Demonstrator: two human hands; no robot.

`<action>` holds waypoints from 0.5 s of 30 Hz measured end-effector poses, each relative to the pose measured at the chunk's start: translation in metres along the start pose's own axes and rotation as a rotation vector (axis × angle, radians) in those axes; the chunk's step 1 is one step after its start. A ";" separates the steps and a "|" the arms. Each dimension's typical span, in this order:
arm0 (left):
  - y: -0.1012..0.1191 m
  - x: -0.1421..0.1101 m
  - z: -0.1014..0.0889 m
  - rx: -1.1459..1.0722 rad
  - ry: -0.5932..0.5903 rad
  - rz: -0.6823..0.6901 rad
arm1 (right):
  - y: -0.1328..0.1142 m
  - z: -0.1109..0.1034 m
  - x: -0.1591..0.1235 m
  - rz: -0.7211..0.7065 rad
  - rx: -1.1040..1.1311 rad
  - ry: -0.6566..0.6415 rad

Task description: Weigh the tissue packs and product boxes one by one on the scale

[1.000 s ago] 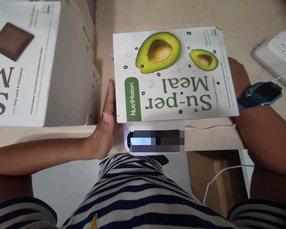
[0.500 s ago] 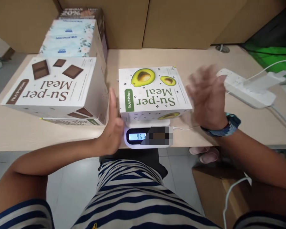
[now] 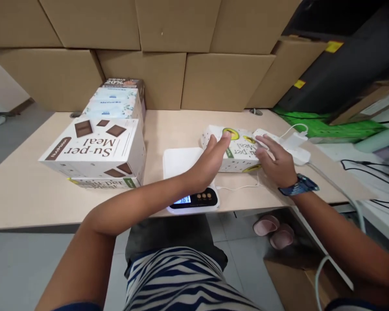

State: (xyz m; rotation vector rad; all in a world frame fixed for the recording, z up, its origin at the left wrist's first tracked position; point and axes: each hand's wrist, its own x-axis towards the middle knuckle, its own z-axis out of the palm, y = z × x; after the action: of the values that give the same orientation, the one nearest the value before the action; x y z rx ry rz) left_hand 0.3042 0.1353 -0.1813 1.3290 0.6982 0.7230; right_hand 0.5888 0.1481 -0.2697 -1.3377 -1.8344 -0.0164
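A white "Su-per Meal" box (image 3: 241, 149) with avocado pictures is between my hands, right of the kitchen scale (image 3: 180, 162). My left hand (image 3: 209, 166) lies against the box's left side, thumb up near its top. Against the right side is my right hand (image 3: 277, 162), fingers over the edge, a blue band on that wrist. Whether the box rests on the table or hangs just above it, I cannot tell. The scale's white platform is bare, its lit display (image 3: 183, 200) partly covered by my left forearm.
On the left, a chocolate-pictured box (image 3: 94, 147) sits on another Su-per Meal box (image 3: 100, 183). Tissue packs (image 3: 113, 101) stand behind them. A power strip (image 3: 300, 153) with a plugged-in charger lies to the right. Cardboard boxes (image 3: 227, 80) line the back.
The avocado box has moved off the scale to the right, with both hands now against its sides. My left hand has crossed over the scale. The view has tilted up.
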 end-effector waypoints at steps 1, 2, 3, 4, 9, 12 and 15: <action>0.004 -0.011 -0.004 -0.005 0.004 -0.033 | -0.005 -0.002 0.000 -0.069 -0.064 -0.035; 0.008 -0.026 -0.009 0.013 0.008 -0.071 | -0.012 -0.003 0.000 -0.156 -0.142 -0.093; 0.011 -0.043 -0.017 0.074 0.001 -0.077 | -0.020 -0.004 0.001 -0.250 -0.219 -0.164; 0.012 -0.060 -0.028 0.181 -0.050 -0.040 | -0.028 -0.003 0.002 -0.335 -0.291 -0.235; -0.015 -0.122 -0.092 0.859 -0.193 0.662 | -0.039 0.020 0.015 -0.419 -0.435 -0.352; -0.038 -0.133 -0.122 1.196 -0.292 0.965 | -0.023 0.039 0.040 -0.348 -0.433 -0.424; -0.050 -0.131 -0.138 1.300 -0.366 1.097 | -0.001 0.063 0.084 -0.246 -0.399 -0.520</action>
State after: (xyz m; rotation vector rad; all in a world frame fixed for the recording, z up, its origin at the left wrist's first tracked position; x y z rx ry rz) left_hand 0.1188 0.1076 -0.2414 3.0505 -0.0290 0.8192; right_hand 0.5435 0.2421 -0.2581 -1.4670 -2.5320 -0.1894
